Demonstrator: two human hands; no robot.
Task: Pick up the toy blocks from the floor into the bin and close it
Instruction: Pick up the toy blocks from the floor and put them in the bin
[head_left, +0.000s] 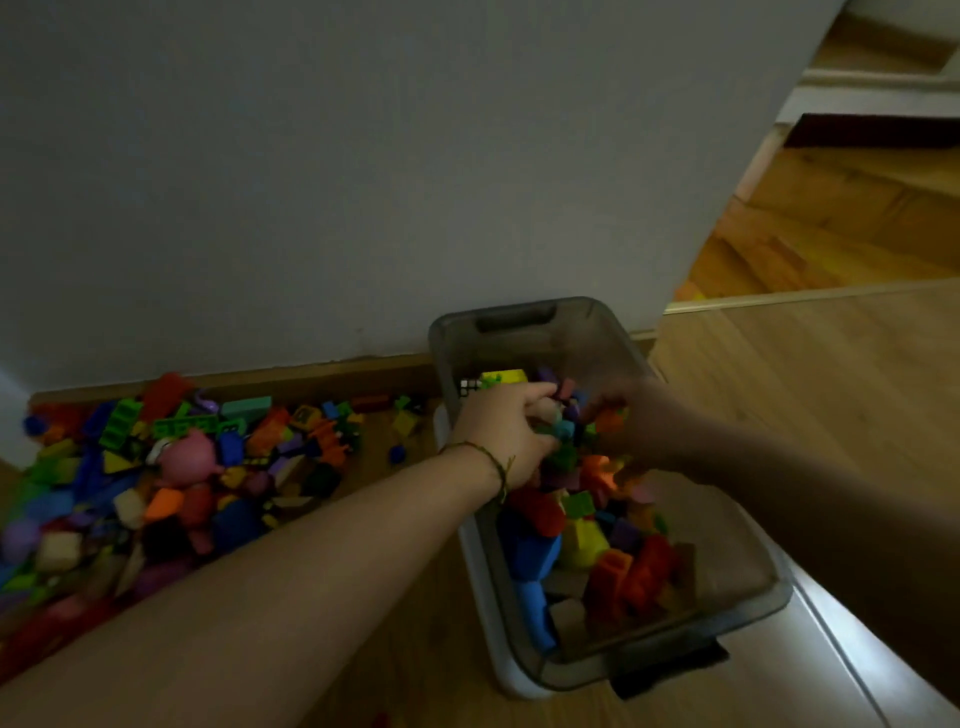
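Both hands are over the grey bin (769, 590) now, and this is the drop. Our left hand (506, 436) hangs above the middle of the bin with its fingers curled down round a handful of small blocks (563, 428). Our right hand (621, 413) comes in from the other side, just beside it, but it is a dark blur, so we cannot tell whether it holds anything or hangs slack.

The bin stands against the wall (311, 182), already well filled with blocks, heaped highest under our hands. To do this well, we let go low, right over the heap, so nothing bounces off the rim. Better still, we aim for the near end, where the fill looks shallower. Spreading the load matters, since a hump in the middle would probably stop the lid from seating.

Plenty remains: a big pile of toy blocks (130, 493) lies on the wooden floor (805, 389) to our left, with a pink toy figure (187, 457) among them. The white panel (841, 639) under the bin looks like the lid, so we will likely have to lift the bin off it at the end.
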